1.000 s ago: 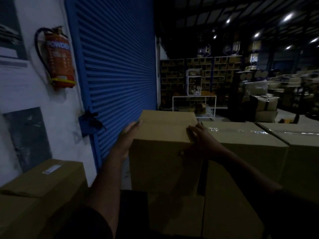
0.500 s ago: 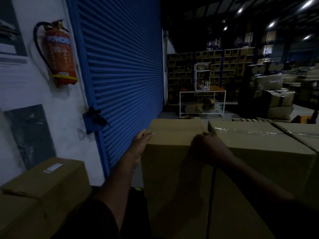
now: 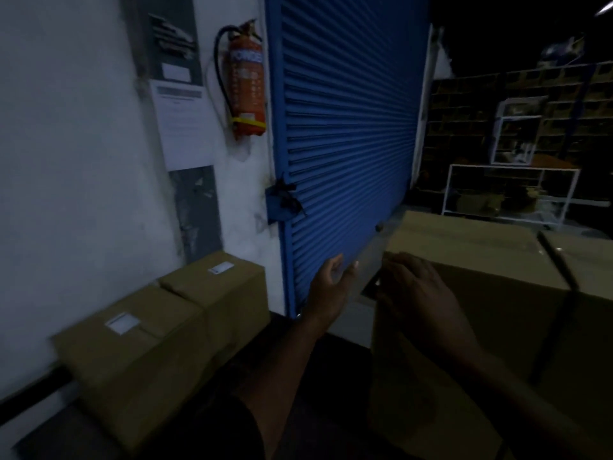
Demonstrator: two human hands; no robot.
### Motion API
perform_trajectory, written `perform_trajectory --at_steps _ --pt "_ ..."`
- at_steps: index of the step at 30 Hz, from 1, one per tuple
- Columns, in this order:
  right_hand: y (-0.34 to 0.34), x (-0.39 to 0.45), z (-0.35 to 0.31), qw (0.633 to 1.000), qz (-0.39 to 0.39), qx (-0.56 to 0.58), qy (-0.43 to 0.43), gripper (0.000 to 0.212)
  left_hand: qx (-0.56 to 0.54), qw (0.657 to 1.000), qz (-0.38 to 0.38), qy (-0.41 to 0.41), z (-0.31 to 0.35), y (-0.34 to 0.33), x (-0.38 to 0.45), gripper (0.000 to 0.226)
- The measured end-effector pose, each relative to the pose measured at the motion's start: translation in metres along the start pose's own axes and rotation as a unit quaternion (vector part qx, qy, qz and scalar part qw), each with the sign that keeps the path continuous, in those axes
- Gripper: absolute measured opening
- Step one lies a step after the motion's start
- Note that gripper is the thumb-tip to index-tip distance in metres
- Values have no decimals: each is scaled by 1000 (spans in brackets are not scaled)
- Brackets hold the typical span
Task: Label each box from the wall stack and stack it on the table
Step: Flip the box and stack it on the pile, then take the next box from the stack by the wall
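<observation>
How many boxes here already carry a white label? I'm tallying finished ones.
2: the nearer labelled box at lower left, and the farther labelled box behind it against the wall. Labels elsewhere may be hidden.

The boxes (image 3: 464, 247) are matt brown cardboard with white paper labels (image 3: 220, 267), beside a ribbed painted metal shutter (image 3: 348, 144).

Two labelled cardboard boxes (image 3: 212, 287) (image 3: 132, 346) are sitting at the left, and two more boxes (image 3: 464, 260) (image 3: 590, 260) are standing at the right. One fire extinguisher (image 3: 247, 81) is hanging, and two hands (image 3: 331, 287) (image 3: 418, 293) are showing.
</observation>
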State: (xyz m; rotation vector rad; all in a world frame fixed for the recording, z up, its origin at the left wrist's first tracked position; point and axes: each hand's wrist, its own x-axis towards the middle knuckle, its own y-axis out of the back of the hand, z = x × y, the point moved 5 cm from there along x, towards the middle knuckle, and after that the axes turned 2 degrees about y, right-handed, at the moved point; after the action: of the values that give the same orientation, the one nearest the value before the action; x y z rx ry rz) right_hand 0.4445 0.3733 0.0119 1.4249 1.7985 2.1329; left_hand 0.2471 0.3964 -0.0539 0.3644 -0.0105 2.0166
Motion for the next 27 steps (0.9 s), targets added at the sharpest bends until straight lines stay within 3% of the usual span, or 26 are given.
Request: perform_trajectory --at_steps 10,17,21,25,27 --pt "-148 39 -162 968 -45 247 -5 42 49 992 103 52 -81 186 -42 64" --pt "-252 74 -283 942 -86 315 -78 44 85 983 138 84 -149 347 -34 83" --pt "-313 87 -345 929 -118 317 -148 46 146 971 161 98 -182 440 -21 55" --pt "-356 98 -385 915 -179 302 -199 41 233 949 173 121 -211 507 -8 55" --pt "-376 97 -397 917 -207 274 -202 50 287 935 160 134 -226 532 0 60"
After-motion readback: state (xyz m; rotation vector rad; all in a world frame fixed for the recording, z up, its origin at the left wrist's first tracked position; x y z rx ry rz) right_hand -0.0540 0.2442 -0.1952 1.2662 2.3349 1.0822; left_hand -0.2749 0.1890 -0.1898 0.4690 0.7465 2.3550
